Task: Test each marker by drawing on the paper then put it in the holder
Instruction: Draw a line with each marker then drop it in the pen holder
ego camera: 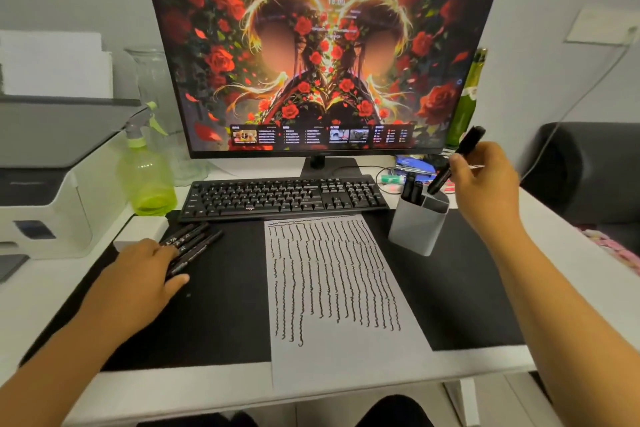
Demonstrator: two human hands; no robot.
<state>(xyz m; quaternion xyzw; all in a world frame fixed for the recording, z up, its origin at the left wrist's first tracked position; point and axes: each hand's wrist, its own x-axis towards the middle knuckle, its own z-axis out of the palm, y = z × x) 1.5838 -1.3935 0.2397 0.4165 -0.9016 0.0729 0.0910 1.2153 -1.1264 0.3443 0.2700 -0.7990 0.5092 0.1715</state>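
My right hand (485,180) grips a black marker (465,146), tilted, with its lower end just above the grey holder (417,229). Two other black markers (414,189) stand in that holder. A white paper (336,288) covered with several wavy black lines lies on the black desk mat (225,305). Several black markers (194,239) lie in a bunch on the mat at the left. My left hand (145,274) rests on their near ends, fingers laid over them.
A black keyboard (284,198) lies behind the paper, under a large monitor (318,55). A green spray bottle (145,170) and a printer (41,184) stand at the left. A green glass bottle (467,97) and clutter sit behind the holder.
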